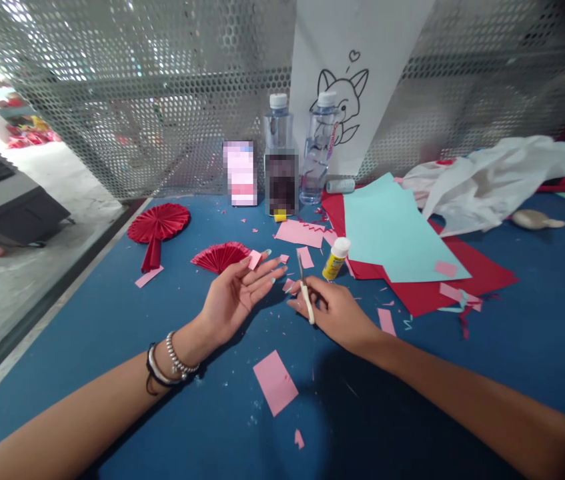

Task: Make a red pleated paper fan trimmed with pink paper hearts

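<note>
My left hand is turned palm up, its fingers mostly stretched out. A small piece of pink paper is held between its thumb and index finger. Scissors with cream handles are in my right hand, blades pointing away from me. Just beyond that hand stands a yellow glue stick with a white cap. A pleated red paper fan lies right behind my left hand, partly covered by it. Nearer to me, a pink paper rectangle rests flat on the blue table.
A round red fan with a handle lies at the left. Light blue sheets over red paper are at the right, near a white plastic bag. Two water bottles and a phone stand at the back. Pink scraps are scattered about.
</note>
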Action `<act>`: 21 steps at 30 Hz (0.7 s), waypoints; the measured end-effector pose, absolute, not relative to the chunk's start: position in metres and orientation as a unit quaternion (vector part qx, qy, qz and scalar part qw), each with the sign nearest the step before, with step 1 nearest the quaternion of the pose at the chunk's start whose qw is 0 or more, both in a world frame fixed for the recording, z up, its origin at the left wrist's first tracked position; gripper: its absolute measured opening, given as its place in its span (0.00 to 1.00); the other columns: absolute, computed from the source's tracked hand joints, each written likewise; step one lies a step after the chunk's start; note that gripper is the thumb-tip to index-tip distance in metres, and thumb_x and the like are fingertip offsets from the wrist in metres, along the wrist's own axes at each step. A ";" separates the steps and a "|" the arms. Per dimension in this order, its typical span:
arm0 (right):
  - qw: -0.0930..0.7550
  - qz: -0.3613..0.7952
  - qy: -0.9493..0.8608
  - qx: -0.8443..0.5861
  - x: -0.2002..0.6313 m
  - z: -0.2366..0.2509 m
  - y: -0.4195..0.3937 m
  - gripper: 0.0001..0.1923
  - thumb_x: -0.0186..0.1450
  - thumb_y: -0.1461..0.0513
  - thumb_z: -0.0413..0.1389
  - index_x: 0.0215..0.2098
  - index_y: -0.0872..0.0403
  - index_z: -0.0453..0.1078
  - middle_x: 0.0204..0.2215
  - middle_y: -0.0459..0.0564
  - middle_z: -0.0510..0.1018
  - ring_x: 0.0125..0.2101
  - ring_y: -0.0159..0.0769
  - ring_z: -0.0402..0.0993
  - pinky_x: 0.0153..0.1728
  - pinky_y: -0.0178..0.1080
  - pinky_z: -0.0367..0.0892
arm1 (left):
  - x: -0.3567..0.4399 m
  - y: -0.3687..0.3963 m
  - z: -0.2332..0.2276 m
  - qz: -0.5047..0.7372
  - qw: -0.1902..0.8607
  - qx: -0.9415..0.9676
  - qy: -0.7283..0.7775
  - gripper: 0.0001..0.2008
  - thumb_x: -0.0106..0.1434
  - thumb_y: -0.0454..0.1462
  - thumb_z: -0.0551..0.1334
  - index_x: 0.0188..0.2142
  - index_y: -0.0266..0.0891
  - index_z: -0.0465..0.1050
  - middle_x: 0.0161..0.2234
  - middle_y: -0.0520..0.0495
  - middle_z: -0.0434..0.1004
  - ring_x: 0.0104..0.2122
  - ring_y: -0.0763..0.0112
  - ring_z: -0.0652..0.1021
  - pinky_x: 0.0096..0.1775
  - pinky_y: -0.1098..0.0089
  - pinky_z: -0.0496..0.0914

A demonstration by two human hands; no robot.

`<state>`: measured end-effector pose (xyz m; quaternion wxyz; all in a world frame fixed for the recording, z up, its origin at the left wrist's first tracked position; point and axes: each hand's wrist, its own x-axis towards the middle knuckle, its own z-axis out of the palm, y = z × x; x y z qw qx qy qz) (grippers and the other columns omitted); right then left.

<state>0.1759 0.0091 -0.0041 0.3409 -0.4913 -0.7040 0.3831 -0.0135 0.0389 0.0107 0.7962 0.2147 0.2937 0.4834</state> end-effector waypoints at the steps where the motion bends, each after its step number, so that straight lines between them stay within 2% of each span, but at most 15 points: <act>1: 0.339 0.384 -0.705 -0.490 0.176 -0.003 0.009 0.10 0.58 0.55 0.56 0.34 0.53 0.66 0.22 0.43 0.70 0.21 0.27 0.61 0.22 0.33 0.57 | -0.013 0.039 0.011 0.483 0.796 0.217 0.295 0.14 0.64 0.32 0.51 0.44 0.28 0.70 0.40 0.38 0.78 0.43 0.60 0.77 0.35 0.75 0.76; 21: 0.337 0.402 -0.703 -0.480 0.175 -0.004 0.007 0.09 0.58 0.56 0.56 0.33 0.53 0.66 0.22 0.43 0.71 0.21 0.27 0.63 0.23 0.32 0.59 | -0.011 0.035 0.011 0.484 0.778 0.267 0.298 0.13 0.64 0.33 0.51 0.42 0.30 0.72 0.43 0.39 0.77 0.45 0.60 0.76 0.37 0.75 0.75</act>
